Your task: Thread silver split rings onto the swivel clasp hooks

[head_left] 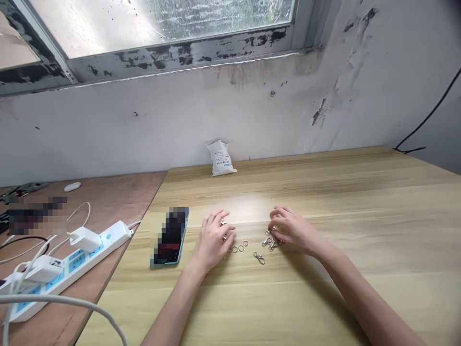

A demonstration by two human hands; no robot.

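My left hand point(213, 239) rests over some small metal clasps point(224, 221), its fingers bent and spread apart. Part of these clasps is hidden beneath the fingers. Several thin metal rings point(241, 248) lie beside its thumb on the table. My right hand point(290, 229) hovers low at a small pile of silver lobster clasps point(270, 242), fingers curved and apart, with the fingertips at the edge of the pile. Whether they touch a clasp is hard to make out. One single swivel clasp point(259, 258) lies by itself between the two hands, nearer to me.
A phone point(175, 238), partly blurred, lies left of my left hand. Against the wall stands a white packet point(221, 158). On the brown table at left, a power strip point(75, 269) carries plugged chargers and loose cables point(65, 299). A window point(173, 24) is above.
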